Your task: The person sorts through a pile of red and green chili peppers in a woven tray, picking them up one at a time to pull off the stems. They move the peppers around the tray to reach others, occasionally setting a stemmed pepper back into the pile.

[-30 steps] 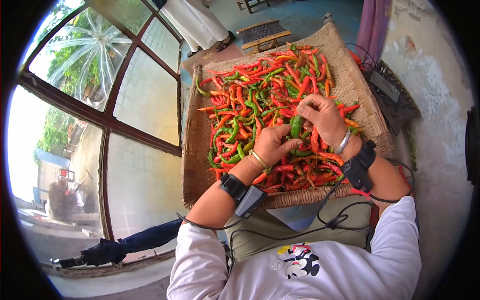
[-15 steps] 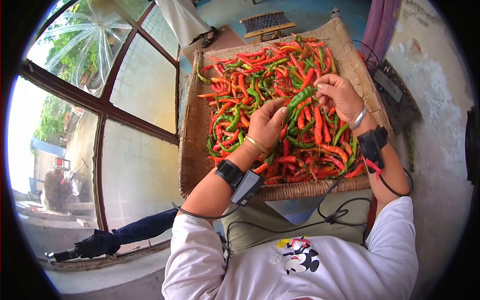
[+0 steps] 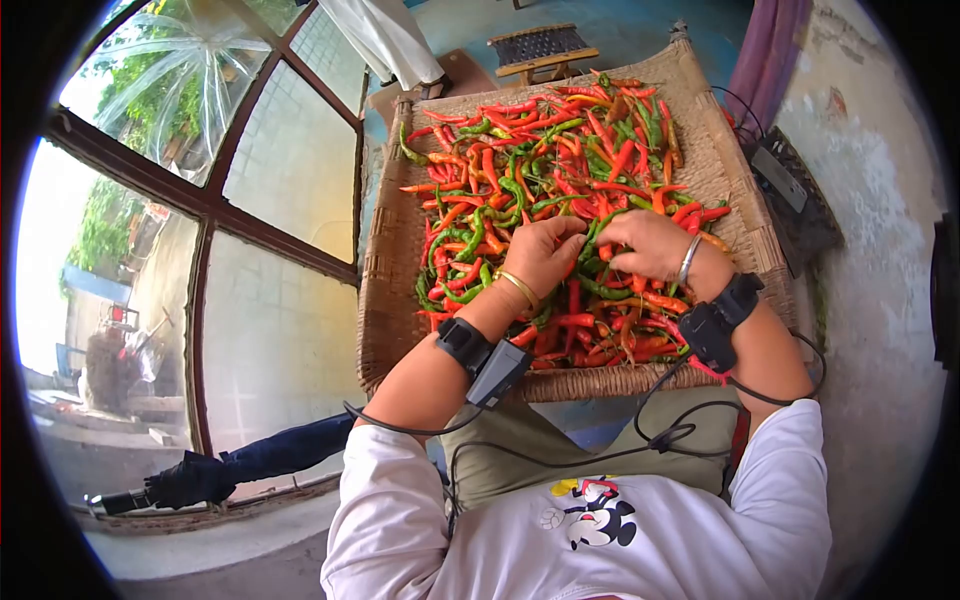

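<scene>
A long green chilli pepper (image 3: pixel 596 232) sits on the heap of red, orange and green chillies (image 3: pixel 520 160), pinched between the left hand (image 3: pixel 540 255) and the right hand (image 3: pixel 650 245) (both with fingers curled shut on it), in a flat woven wicker tray (image 3: pixel 385 300).

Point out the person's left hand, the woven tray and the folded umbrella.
left hand (image 3: pixel 540 256), head view, back of the hand.
woven tray (image 3: pixel 384 292), head view, bare left wall of the weave.
umbrella (image 3: pixel 272 460), head view, middle of the folded dark canopy.
</scene>
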A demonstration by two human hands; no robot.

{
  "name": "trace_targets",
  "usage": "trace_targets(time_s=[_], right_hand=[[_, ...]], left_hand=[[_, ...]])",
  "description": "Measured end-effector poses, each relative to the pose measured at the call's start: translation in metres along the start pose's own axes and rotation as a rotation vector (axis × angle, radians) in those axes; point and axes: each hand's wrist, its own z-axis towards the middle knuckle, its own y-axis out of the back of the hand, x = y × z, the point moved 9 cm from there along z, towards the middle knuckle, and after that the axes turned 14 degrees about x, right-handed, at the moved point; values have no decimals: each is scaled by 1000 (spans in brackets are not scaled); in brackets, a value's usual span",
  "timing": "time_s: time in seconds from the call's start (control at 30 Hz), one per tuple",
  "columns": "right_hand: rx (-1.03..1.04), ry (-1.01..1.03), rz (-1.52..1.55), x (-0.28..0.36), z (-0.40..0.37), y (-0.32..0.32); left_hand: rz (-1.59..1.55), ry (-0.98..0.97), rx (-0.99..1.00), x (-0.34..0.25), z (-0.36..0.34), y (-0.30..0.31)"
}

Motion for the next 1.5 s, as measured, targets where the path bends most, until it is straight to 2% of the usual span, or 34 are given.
trace_targets(time_s=[0.07,0.23,0.33,0.37,0.43,0.47,0.53,0.57,0.63,0.7,0.77,0.8,0.9,0.97,1.1,1.13,1.17,1.2,1.23,1.3,1.33,1.4,1.43,1.5], right_hand=[[114,-60,-118,-5,6,-21],[29,-28,-292,6,6,-19],[-285,135,-159,23,-8,14],[-279,146,-160,28,-11,19],[-449,157,-136,37,-25,45],[-441,181,-138,45,-27,47],[-533,196,472,30,-33,53],[-526,201,475,29,-31,51],[-472,199,1016,7,-24,34],[-456,202,1105,2,-20,29],[-509,287,1311,-4,-16,25],[-510,285,1312,-1,-15,24],[-501,181,1210,2,-14,20],[-398,170,1117,2,-9,14],[-339,83,1169,-10,-10,8],[-248,68,1305,-15,-8,-1],[-153,54,1439,-15,-5,-11],[-137,17,1528,-14,-6,-16],[-132,17,1528,-14,-5,-17],[25,121,1655,-5,-1,-23],[29,121,1655,-6,-2,-20],[-138,84,1657,-20,-7,-2],[-166,140,1651,-30,-9,7],[-295,315,1730,-44,-11,33]], left_hand=[[23,1,22,0,-1,-2],[67,15,115,2,1,-12],[47,-36,58,-3,1,-8],[34,-62,16,-6,-1,-5],[36,-85,-19,-13,-1,-2],[54,-152,-6,-26,-1,-4],[81,-200,-11,-32,-5,0],[104,-256,6,-34,-5,-4],[121,-309,23,-34,-7,-9],[71,-275,149,-28,-5,-20],[39,-209,182,-23,-3,-22],[8,-143,214,-18,-1,-25],[-118,-171,164,-21,-2,-20],[-106,-170,185,-22,-4,-20],[-27,-193,220,-30,-5,-21],[-27,-191,217,-30,-5,-21],[109,-272,223,-38,-6,-23],[246,-351,227,-47,-9,-25],[246,-348,225,-48,-10,-24],[410,-357,325,-50,-13,-36],[422,-301,342,-45,-11,-37],[412,-266,279,-42,-11,-31],[406,-236,218,-41,-10,-25],[440,-163,223,-31,-6,-22]])
